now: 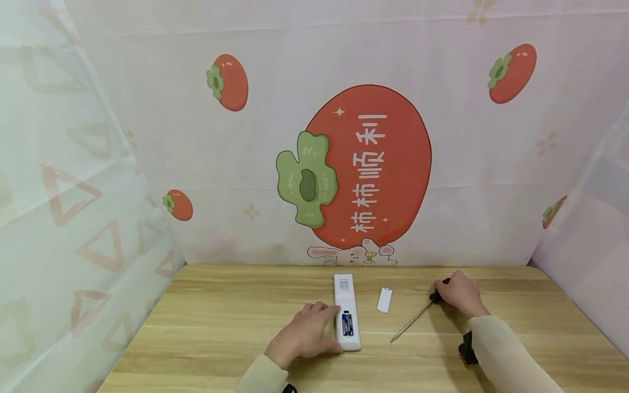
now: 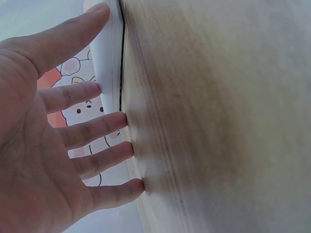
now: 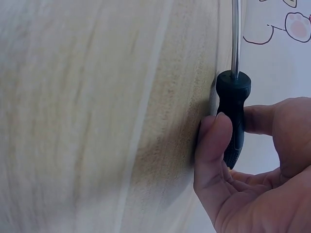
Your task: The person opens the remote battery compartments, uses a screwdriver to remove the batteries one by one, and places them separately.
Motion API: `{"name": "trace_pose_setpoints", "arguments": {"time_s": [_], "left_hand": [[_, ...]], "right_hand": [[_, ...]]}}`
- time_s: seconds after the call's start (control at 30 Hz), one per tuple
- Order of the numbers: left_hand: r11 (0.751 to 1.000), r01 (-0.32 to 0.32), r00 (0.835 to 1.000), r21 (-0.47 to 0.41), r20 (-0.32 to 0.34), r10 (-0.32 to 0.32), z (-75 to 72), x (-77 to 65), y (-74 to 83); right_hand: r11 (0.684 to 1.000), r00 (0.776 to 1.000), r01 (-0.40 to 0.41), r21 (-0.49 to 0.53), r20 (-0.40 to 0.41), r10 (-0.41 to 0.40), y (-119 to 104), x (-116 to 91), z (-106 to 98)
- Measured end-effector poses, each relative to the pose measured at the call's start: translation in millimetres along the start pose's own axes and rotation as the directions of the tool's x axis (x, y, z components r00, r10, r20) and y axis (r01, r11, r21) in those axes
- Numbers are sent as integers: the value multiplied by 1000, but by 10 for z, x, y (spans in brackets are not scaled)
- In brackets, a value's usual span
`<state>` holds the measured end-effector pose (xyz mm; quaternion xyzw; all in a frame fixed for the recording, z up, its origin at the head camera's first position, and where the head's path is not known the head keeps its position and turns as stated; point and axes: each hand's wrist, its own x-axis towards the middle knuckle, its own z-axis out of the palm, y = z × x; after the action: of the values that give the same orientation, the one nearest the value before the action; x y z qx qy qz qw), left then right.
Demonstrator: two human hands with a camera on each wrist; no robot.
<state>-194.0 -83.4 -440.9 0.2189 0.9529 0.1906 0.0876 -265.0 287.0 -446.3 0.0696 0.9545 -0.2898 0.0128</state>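
Observation:
A white remote control point(image 1: 345, 296) lies back side up on the table, two blue batteries point(image 1: 347, 325) showing in its uncovered compartment. My left hand point(image 1: 306, 330) rests at its left side with fingers extended; thumb and index fingertips touch the remote's edge point(image 2: 108, 53), and the other fingertips meet the tabletop. To the right of the remote lies its small white battery cover point(image 1: 385, 301). My right hand point(image 1: 460, 295) holds a screwdriver point(image 1: 417, 319) by its black handle point(image 3: 232, 94), thumb and fingers around it. The metal shaft points toward the table's front left, its tip low by the wood.
The wooden table point(image 1: 206, 322) ends at a cloth backdrop point(image 1: 147, 109) printed with persimmons, with more cloth at both sides. A black device point(image 1: 468, 349) sits at my right wrist, beside the sleeve.

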Motion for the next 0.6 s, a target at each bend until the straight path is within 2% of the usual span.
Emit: {"name": "trace_pose_setpoints", "arguments": {"time_s": [0.33, 0.6], "left_hand": [[1000, -4, 1000, 7, -7, 4, 16, 16, -7], [1000, -6, 1000, 6, -8, 6, 10, 10, -11]], "right_hand": [[999, 1000, 20, 28, -9, -20, 41, 2, 7], [999, 999, 18, 36, -39, -17, -25, -11, -34]]}}
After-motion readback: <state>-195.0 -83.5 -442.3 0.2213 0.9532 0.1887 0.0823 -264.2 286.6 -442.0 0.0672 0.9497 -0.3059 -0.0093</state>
